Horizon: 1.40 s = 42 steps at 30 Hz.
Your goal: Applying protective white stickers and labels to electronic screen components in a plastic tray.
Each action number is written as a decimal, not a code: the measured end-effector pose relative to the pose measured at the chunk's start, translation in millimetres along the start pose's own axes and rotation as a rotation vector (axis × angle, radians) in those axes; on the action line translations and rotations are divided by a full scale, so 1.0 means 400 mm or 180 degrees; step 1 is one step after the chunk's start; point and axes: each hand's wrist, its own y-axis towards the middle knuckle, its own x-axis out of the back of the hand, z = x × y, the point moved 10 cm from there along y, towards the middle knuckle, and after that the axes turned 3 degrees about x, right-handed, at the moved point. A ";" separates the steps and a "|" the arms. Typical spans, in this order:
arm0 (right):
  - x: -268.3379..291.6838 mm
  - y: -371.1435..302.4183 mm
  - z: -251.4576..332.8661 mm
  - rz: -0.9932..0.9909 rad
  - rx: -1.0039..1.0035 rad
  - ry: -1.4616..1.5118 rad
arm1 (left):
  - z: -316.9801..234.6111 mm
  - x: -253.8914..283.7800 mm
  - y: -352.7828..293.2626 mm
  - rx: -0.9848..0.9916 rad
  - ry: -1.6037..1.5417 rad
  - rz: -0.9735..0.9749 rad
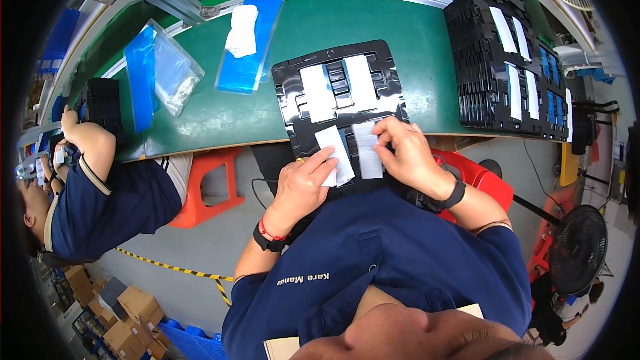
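A black moulded tray (287, 87) lies at the near edge of the green table, overhanging toward me. It holds two white rectangular pieces (317, 92) in its far slots and two more in its near slots. My left hand (303, 183) rests on the near-left white piece (335, 150), fingers pressing its lower edge. My right hand (407, 153) pinches the top of the near-right white piece (367, 150) and presses it into the tray.
A stack of black trays (467, 73) with white and blue pieces stands at the right. Blue sheets (257, 40), a white wad and a clear bag (173, 70) lie at the far left. Another person (100, 193) sits at my left; a fan (577, 247) stands right.
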 end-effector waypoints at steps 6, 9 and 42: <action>0.033 -0.013 -0.045 -0.0021 -0.0108 -0.0046 | -0.003 0.003 0.006 0.0035 -0.0042 0.0036; 0.042 -0.005 -0.027 -0.0129 0.0116 -0.0113 | -0.005 0.002 0.010 0.0035 -0.0072 0.0051; 0.045 -0.013 0.006 -0.0559 0.0206 -0.0642 | -0.063 -0.025 0.010 -0.0607 0.0233 0.0420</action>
